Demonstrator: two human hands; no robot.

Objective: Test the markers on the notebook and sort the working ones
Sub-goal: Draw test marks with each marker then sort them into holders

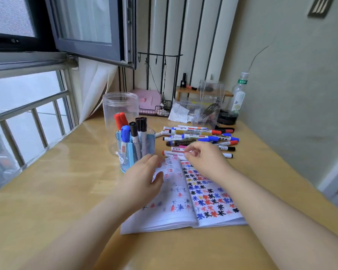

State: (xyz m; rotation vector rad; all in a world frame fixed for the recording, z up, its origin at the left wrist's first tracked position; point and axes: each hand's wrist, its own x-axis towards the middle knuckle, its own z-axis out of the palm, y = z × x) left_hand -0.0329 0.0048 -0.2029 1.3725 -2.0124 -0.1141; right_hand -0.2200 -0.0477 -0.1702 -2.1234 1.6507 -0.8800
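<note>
An open notebook (176,213) lies on the wooden desk, its right page covered in black, blue and red star marks. My left hand (142,178) rests flat on the left page with relaxed fingers. My right hand (203,158) hovers over the near edge of a pile of loose markers (199,137), its fingers curled. The fingertips are at a white marker with a red cap (173,153); whether they pinch it is unclear. A blue pen holder (129,162) left of the notebook holds several upright markers (134,131) with red, blue and black caps.
A tall clear jar (120,106) stands behind the pen holder. At the back are a clear box (209,102), a plastic bottle (239,94), a small wooden shelf (191,91) and a pink box (146,100). A barred window runs along the left.
</note>
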